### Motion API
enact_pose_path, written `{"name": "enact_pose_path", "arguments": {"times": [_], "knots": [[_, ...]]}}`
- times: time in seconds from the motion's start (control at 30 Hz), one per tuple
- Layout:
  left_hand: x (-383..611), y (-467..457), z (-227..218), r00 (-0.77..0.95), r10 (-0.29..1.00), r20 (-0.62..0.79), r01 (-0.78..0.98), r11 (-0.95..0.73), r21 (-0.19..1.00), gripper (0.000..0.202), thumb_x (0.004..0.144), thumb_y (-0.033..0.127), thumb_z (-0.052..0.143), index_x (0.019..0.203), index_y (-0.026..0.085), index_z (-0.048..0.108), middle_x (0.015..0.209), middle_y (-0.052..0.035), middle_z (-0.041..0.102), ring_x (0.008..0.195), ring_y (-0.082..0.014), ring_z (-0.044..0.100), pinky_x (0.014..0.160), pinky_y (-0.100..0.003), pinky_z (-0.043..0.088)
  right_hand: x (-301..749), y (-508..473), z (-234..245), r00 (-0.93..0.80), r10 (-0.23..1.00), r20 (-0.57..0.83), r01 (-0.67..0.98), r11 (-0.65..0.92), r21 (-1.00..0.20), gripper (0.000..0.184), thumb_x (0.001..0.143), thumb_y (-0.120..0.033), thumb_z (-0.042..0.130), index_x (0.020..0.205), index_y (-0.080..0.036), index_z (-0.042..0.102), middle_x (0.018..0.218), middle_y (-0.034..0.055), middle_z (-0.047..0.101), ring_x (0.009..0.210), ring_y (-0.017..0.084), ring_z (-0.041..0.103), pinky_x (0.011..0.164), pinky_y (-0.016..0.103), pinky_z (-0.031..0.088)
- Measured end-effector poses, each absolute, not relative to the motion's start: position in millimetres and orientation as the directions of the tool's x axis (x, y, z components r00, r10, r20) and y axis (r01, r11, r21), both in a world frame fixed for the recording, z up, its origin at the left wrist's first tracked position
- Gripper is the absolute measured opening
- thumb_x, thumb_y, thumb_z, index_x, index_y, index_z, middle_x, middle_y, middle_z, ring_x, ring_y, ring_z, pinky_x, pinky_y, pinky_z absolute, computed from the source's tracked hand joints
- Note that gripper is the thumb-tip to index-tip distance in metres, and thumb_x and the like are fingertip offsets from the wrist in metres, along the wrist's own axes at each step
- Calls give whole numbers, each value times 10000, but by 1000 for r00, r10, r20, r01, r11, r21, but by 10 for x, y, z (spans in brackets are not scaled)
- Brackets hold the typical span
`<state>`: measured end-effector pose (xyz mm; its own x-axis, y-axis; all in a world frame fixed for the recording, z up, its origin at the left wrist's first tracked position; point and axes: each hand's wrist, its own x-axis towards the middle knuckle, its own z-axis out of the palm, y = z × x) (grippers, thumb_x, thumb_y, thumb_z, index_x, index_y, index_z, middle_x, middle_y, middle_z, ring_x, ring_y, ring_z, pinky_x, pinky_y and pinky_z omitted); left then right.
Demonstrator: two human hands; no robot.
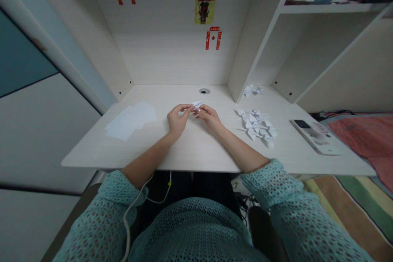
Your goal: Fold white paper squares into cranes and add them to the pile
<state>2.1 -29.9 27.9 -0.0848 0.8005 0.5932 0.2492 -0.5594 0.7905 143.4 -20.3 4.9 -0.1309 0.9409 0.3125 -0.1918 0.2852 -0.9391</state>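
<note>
A small piece of folded white paper (197,104) is held between both hands, just above the middle of the desk. My left hand (178,119) pinches its left side between thumb and fingers. From the other side, the fingertips of my right hand (210,117) close on the same paper. Parts of the paper are hidden behind the fingers. Loose white paper sheets (132,119) lie overlapping to the left of my hands. To the right is a pile of folded white paper pieces (257,125) with pointed ends.
More folded paper pieces (253,90) lie farther back, beside the upright panel. A white flat device (316,136) with a dark screen rests at the right. A cable hole (204,91) sits near the back wall. A pale cable (127,221) hangs by my left sleeve.
</note>
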Motion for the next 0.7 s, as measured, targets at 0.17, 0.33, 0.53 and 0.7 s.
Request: {"name": "enact_pose_path", "arguments": {"times": [0.17, 0.33, 0.53, 0.7], "knots": [[30, -277, 258, -90, 819, 566, 132, -554, 822, 241, 729, 341, 662, 923, 201, 624, 836, -37, 671, 787, -152, 634, 755, -280, 473, 1411, -217, 67, -32, 940, 339, -139, 332, -933, 286, 667, -469, 675, 758, -204, 621, 759, 16, 650, 689, 137, 581, 633, 256, 451], [39, -237, 198, -51, 870, 490, 27, -490, 872, 290, 721, 350, 666, 954, 193, 592, 808, -44, 672, 764, -155, 644, 765, -289, 479, 1411, -197, 62, 68, 922, 381, -83, 386, -919, 275, 658, -458, 685, 689, -197, 603, 677, 4, 619, 621, 126, 540, 594, 251, 423], [34, -123, 93, 46, 942, 332, -108, -326, 939, 418, 711, 351, 666, 1083, 182, 580, 826, -55, 691, 821, -167, 647, 824, -314, 468, 1430, -171, 39, 118, 917, 380, -38, 387, -921, 261, 642, -440, 701, 698, -190, 651, 685, 4, 641, 612, 120, 538, 616, 259, 424], [35, -85, 57, 120, 967, 226, -158, -206, 966, 438, 675, 337, 698, 1066, 154, 628, 875, -77, 703, 860, -179, 638, 847, -322, 452, 1453, -128, 5, 134, 921, 366, -34, 373, -927, 273, 637, -443, 701, 743, -191, 692, 735, 19, 681, 659, 138, 576, 642, 271, 439]]}}
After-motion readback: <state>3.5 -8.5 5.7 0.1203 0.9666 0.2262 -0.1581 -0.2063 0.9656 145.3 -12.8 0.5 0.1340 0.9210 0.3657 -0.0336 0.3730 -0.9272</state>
